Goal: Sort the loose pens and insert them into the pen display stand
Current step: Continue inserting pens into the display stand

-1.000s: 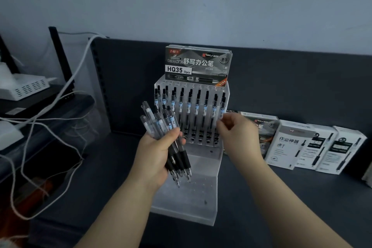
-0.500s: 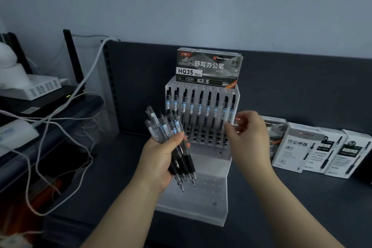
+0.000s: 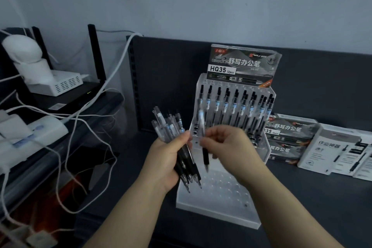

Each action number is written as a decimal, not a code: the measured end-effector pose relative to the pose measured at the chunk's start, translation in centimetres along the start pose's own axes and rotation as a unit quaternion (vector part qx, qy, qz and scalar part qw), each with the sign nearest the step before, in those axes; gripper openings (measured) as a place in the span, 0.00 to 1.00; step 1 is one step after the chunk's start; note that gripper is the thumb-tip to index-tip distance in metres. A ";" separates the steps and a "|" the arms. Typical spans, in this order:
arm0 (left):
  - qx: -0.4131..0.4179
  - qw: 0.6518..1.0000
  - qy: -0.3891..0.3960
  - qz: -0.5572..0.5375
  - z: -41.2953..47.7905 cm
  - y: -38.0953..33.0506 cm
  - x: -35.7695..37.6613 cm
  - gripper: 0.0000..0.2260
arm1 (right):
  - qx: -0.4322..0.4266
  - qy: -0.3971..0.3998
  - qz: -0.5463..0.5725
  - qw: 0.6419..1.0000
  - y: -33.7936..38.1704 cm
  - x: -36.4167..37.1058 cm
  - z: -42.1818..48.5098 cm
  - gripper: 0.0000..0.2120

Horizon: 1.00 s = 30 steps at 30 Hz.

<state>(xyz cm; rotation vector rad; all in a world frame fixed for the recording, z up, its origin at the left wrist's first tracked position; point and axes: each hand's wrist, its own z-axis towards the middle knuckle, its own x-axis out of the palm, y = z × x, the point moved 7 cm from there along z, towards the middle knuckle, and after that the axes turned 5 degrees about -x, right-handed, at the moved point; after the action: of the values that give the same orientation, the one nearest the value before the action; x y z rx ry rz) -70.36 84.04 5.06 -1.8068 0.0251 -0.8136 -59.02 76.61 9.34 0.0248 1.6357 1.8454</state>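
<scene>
Pen [image 3: 205,155] now pinched by right hand [image 3: 227,143] (hand was at right end of stand [image 3: 221,203]) | left hand [image 3: 167,159] still grips pen bundle [image 3: 171,125]

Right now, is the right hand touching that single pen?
Touching. The head view shows the right hand pinching the single pen; the left hand grips the bunch of pens.

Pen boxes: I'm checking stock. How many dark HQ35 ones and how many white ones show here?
Dark HQ35 pen boxes: 3, one atop the pen display stand, two stacked beside it.
White pen boxes: 2, one cut by the frame edge.
Total: 5.
</scene>
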 end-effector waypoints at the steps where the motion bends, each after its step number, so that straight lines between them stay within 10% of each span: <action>1: -0.004 1.000 -0.015 -0.006 0.2 -0.2 -0.7 0.01 | -0.003 -0.037 0.013 0.999 0.3 -0.5 0.4 0.01; 9: -0.018 0.999 -0.031 -0.004 1.9 -1.6 -4.2 0.01 | -0.061 -0.199 -0.030 0.978 1.9 -1.5 3.9 0.05; 30: -0.044 0.999 0.005 0.001 2.8 -2.0 -4.6 0.02 | -0.042 -0.126 -0.338 0.932 0.5 2.4 4.5 0.10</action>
<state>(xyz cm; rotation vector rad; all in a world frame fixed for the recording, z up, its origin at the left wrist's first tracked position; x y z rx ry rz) -73.11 88.96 3.90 -1.8858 0.0703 -0.8304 -59.17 81.65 9.78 -0.2918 1.1810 1.3083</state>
